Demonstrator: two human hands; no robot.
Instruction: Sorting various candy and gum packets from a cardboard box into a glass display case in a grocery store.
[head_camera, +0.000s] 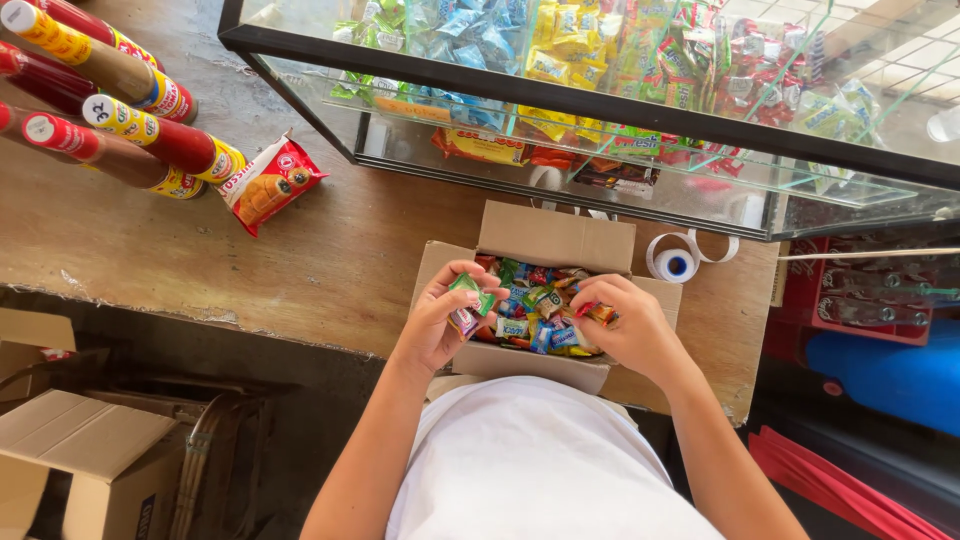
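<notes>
An open cardboard box full of small wrapped candies in many colours sits on the wooden counter in front of me. My left hand is at the box's left side and holds a few candies, a green wrapper on top. My right hand reaches into the right side of the box, fingers closed on an orange and red candy.
A glass display case with a black frame holds packets of sweets behind the box. Several red bottles and a snack packet lie at left. A tape roll lies at right. Cardboard boxes stand below left.
</notes>
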